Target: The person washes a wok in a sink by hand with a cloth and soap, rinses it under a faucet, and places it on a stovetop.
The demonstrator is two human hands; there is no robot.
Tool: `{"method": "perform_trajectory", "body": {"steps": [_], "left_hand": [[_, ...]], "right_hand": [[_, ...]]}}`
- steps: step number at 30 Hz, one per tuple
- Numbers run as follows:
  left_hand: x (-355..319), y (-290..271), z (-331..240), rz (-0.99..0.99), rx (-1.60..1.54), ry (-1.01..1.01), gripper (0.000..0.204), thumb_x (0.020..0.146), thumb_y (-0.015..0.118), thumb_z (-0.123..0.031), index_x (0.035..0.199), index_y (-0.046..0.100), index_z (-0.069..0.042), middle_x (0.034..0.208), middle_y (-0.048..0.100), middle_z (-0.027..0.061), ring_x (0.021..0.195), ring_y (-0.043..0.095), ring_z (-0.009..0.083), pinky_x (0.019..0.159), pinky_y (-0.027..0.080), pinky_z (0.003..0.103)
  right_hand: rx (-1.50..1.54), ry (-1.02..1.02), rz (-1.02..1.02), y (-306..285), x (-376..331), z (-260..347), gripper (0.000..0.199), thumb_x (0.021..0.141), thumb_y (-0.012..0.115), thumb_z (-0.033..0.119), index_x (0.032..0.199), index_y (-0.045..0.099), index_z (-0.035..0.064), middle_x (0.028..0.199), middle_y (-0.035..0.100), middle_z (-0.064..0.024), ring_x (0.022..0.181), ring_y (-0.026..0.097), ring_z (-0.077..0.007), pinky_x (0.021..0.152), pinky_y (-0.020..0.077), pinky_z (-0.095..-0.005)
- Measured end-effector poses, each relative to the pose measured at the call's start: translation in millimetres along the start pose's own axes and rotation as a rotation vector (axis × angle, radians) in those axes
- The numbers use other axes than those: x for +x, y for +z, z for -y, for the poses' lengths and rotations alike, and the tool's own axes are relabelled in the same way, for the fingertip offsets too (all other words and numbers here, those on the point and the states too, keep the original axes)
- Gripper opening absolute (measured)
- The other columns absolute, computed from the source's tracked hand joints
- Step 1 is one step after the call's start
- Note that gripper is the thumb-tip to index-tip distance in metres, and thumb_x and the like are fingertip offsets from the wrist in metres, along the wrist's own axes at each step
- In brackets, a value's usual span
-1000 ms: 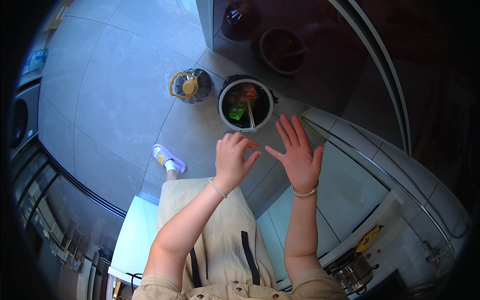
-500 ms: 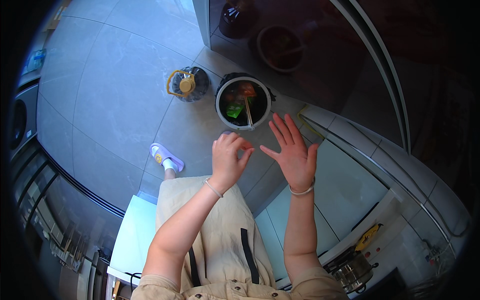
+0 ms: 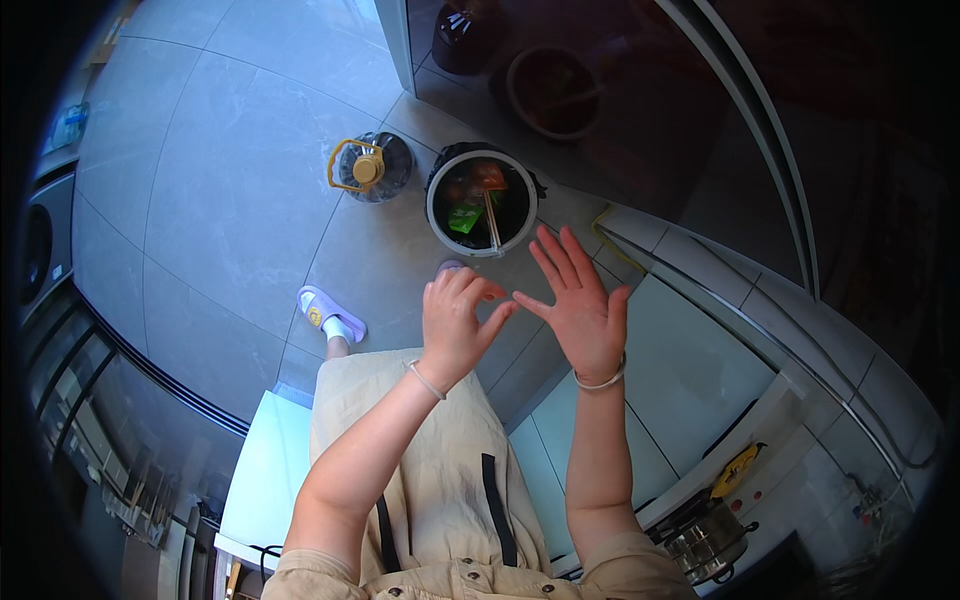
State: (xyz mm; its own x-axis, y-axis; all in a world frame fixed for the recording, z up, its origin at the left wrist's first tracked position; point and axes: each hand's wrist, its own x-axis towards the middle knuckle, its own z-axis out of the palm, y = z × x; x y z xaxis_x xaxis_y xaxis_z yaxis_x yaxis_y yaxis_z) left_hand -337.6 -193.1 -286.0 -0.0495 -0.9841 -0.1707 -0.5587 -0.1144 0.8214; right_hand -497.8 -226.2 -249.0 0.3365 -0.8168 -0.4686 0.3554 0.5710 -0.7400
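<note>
My left hand has bent fingers, with the thumb held apart from the index finger and nothing visible in it. Its thumb and index fingertips are close to the little fingertip of my right hand; I cannot tell whether they touch. That right hand is palm up, fingers spread, holding nothing. Each wrist wears a pale band. Just beyond both hands, a round bin with a white rim and black liner stands on the floor. Inside it are a green packet, a reddish-orange packet and thin light sticks.
Left of the bin stands a clear jug with a yellow handle and cap. A dark glossy panel rises behind the bin. Pale cabinet doors are on the right, with a metal pot on the counter. My lilac slipper is at left.
My left thumb has moved away from the index finger, widening the gap between them. My right hand has shifted slightly left, its little finger nearer the left fingertips. The view has shifted slightly.
</note>
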Motion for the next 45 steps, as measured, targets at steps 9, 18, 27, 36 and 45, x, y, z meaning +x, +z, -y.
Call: {"method": "perform_trajectory", "body": {"steps": [9,18,27,36,45], "left_hand": [[-1,8,7,-0.043,-0.069,-0.052,0.011,0.069,0.068,-0.013,0.070,0.058,-0.010,0.073,0.051,0.0029,0.075,0.048,0.0237,0.065,0.034,0.035],[1,4,24,-0.049,-0.091,-0.154,0.010,0.070,0.067,-0.012,0.071,0.058,-0.008,0.074,0.054,0.0036,0.077,0.050,0.0244,0.068,0.037,0.035],[6,-3,75,-0.148,0.030,-0.233,0.012,0.072,0.069,-0.012,0.070,0.060,-0.004,0.069,0.056,0.0052,0.068,0.049,0.0204,0.060,0.039,0.031],[10,10,83,-0.123,0.035,-0.305,0.012,0.072,0.069,-0.013,0.071,0.062,-0.003,0.069,0.057,0.0070,0.069,0.050,0.0214,0.065,0.041,0.033],[29,69,130,-0.111,-0.182,-0.546,0.016,0.072,0.069,-0.020,0.072,0.066,-0.005,0.068,0.062,0.0094,0.064,0.058,0.0229,0.061,0.046,0.034]], "right_hand": [[0.002,0.001,0.017,1,-2,-1,0.089,0.079,0.025,0.075,0.142,0.018,0.0131,0.148,0.017,-0.0115,0.136,0.013,-0.0281,0.098,0.0141,-0.0664],[0.014,0.000,-0.050,-9,-9,-1,0.084,0.081,0.025,0.072,0.142,0.021,0.0143,0.147,0.020,-0.0117,0.136,0.014,-0.0284,0.097,0.0148,-0.0668],[0.017,-0.103,-0.320,-54,-37,11,0.073,0.086,0.026,0.064,0.138,0.030,0.0123,0.138,0.036,-0.0141,0.129,0.031,-0.0273,0.097,0.0316,-0.0558],[0.038,-0.107,-0.340,-54,-34,6,0.072,0.087,0.027,0.063,0.137,0.031,0.0103,0.134,0.041,-0.0143,0.124,0.037,-0.0268,0.096,0.0360,-0.0502],[-0.020,0.009,-0.271,-49,-30,-14,0.077,0.083,0.032,0.067,0.136,0.033,0.0111,0.132,0.042,-0.0133,0.124,0.038,-0.0260,0.098,0.0334,-0.0508]]}}
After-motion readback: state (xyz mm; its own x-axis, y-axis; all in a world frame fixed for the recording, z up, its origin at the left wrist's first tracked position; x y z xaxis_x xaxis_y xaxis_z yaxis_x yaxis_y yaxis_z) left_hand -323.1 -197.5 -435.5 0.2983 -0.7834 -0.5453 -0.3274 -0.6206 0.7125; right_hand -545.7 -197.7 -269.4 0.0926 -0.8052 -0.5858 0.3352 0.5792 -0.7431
